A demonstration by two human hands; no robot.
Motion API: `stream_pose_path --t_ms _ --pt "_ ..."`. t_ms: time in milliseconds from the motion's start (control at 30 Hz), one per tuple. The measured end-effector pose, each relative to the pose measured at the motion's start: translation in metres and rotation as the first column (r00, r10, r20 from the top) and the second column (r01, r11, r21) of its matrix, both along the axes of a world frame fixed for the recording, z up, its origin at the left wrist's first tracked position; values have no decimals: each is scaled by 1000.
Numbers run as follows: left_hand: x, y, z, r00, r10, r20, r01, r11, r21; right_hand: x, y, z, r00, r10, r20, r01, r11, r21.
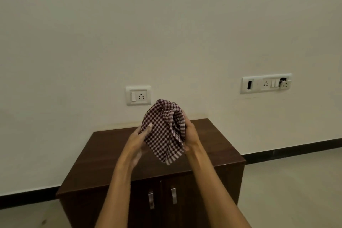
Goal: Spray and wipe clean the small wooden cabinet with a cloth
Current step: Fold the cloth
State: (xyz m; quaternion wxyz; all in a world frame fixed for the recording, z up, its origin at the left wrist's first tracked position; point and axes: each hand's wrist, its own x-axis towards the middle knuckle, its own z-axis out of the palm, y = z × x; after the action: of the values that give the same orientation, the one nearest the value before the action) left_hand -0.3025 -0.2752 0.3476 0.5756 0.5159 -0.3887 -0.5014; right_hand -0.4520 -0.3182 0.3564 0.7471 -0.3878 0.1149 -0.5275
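Note:
A small dark wooden cabinet (103, 155) stands against the wall, with two doors and two metal handles (150, 200) on its front. Above its top I hold a bunched maroon-and-white checked cloth (162, 131) between both hands. My left hand (139, 138) pinches the cloth's left side with thumb and fingers. My right hand (190, 133) grips the folded right side, its fingers hidden behind the fabric. No spray bottle is in view.
A cream wall rises behind the cabinet, with a socket plate (138, 95) just above it and a longer switch panel (266, 83) to the right. A black skirting strip (292, 151) runs along a pale tiled floor (296, 190).

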Motion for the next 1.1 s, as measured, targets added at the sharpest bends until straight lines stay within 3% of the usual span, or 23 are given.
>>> stream_pose_path --t_ms 133,233,333,400,467,500,533,667,733,933,1000,1100 --pt "33 20 11 980 175 -100 -191 962 -197 36 13 -9 996 81 33 -83 995 61" --pt "51 34 17 937 350 16 -331 900 -285 47 18 -20 975 -15 -222 7 999 -39" --pt "62 45 26 862 474 180 -381 840 -387 52 27 -24 880 -62 -470 10 994 -111" --pt "67 50 36 810 480 337 -309 838 -450 58 33 -21 667 -207 -716 -2 960 -280" --pt "70 53 48 747 451 489 -212 858 -467 66 35 -13 301 -449 -841 52 889 -456" --pt "69 54 53 711 443 546 -186 867 -462 69 38 -7 189 -513 -837 109 858 -502" --pt "69 56 57 676 442 589 -173 873 -456 71 40 -1 179 -551 -815 126 834 -536" --pt "68 61 65 604 423 675 -132 889 -439 83 50 7 560 -472 -681 -75 790 -608" --pt "70 63 66 606 405 685 -134 900 -415 85 52 3 651 -375 -660 -143 793 -592" --pt "76 60 67 584 375 720 -110 915 -387 97 49 -13 515 -261 -816 -314 829 -463" --pt "78 56 62 577 421 699 -149 897 -417 99 48 -15 537 -207 -818 -330 841 -430" --pt "83 53 43 598 520 610 -263 846 -464 99 48 -16 663 -87 -744 -290 886 -362"
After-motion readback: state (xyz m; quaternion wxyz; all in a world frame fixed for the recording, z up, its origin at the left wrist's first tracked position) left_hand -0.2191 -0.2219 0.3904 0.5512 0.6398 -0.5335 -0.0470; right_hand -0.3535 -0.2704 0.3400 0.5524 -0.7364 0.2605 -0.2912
